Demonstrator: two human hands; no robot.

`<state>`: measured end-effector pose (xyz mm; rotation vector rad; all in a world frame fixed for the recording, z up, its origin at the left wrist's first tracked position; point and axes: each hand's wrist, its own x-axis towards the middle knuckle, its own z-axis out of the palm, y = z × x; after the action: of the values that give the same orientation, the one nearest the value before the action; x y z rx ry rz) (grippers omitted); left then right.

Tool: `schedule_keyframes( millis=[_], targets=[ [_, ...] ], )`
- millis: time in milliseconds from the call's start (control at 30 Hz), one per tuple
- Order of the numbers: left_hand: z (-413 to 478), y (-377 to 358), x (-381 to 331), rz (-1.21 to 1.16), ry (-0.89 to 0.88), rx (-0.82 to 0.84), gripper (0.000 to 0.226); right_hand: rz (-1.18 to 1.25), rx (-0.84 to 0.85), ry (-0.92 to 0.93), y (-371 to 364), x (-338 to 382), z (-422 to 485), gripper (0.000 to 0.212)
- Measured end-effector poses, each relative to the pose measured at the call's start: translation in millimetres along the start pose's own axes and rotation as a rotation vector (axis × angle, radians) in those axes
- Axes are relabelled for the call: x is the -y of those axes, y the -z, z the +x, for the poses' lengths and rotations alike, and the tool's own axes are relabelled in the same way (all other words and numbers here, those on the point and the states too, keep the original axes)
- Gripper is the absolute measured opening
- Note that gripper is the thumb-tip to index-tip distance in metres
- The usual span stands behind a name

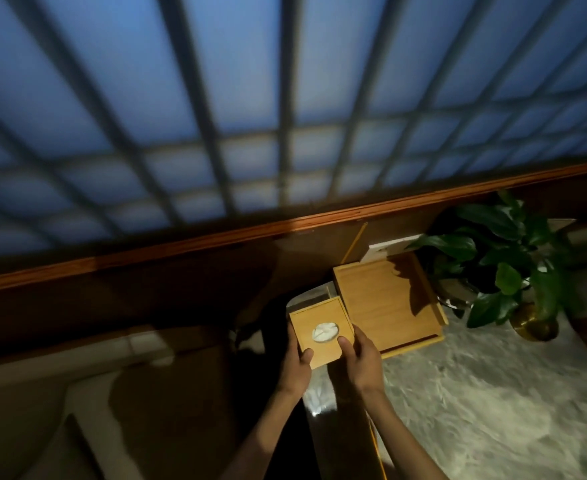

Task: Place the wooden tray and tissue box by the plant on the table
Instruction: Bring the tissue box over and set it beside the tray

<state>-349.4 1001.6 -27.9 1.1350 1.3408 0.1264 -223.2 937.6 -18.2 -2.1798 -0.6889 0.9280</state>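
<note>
A square wooden tissue box (319,332) with a round opening showing white tissue is held at the near left corner of the marble table (486,403). My left hand (297,367) grips its left side and my right hand (359,358) grips its right side, thumb on the top. Right beside the box, toward the wall, the flat wooden tray (385,299) lies on the table. The green leafy plant (503,261) in a brass pot (534,325) stands just right of the tray, its leaves casting a shadow on the tray.
A dark wood wall with a reddish rail (285,226) runs behind the table, under a large barred window (285,98). A white object (385,249) leans behind the tray. A sofa or cushion (94,410) sits at the lower left, below the table edge.
</note>
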Motion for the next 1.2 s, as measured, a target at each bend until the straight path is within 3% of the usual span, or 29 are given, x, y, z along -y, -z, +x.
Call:
schedule_keyframes(
  millis=[167, 700, 933, 967, 1033, 1100, 1200],
  targets=[
    [32.7, 3.7, -24.1, 0.091, 0.003, -0.039, 0.072, 0.161, -0.014, -0.098, -1.7, 18.7, 36.8, 0.04],
    [78.5, 19.7, -54.5, 0.119, -0.028, -0.056, 0.072, 0.254, -0.082, -0.131, -16.1, 40.2, 76.0, 0.041],
    [74.2, 24.3, -61.1, 0.106, -0.026, -0.042, 0.071, 0.311, 0.013, -0.185, 0.4, 38.1, 74.6, 0.047],
    [73.4, 24.6, -62.7, 0.083, -0.022, -0.032, 0.07, 0.336, -0.043, -0.211, 6.5, 32.5, 71.7, 0.046],
    [71.9, 24.1, -65.4, 0.021, -0.03, -0.014, 0.071, 0.237, -0.326, -0.287, 20.7, 12.0, 65.5, 0.042],
    [70.4, 22.2, -66.6, -0.029, -0.045, -0.012, 0.072, 0.107, -0.56, -0.471, 36.2, -15.0, 60.4, 0.045],
    [69.2, 20.3, -67.2, -0.031, -0.042, -0.019, 0.075, 0.352, -0.515, -0.747, 47.2, -38.2, 54.3, 0.042]
  ],
)
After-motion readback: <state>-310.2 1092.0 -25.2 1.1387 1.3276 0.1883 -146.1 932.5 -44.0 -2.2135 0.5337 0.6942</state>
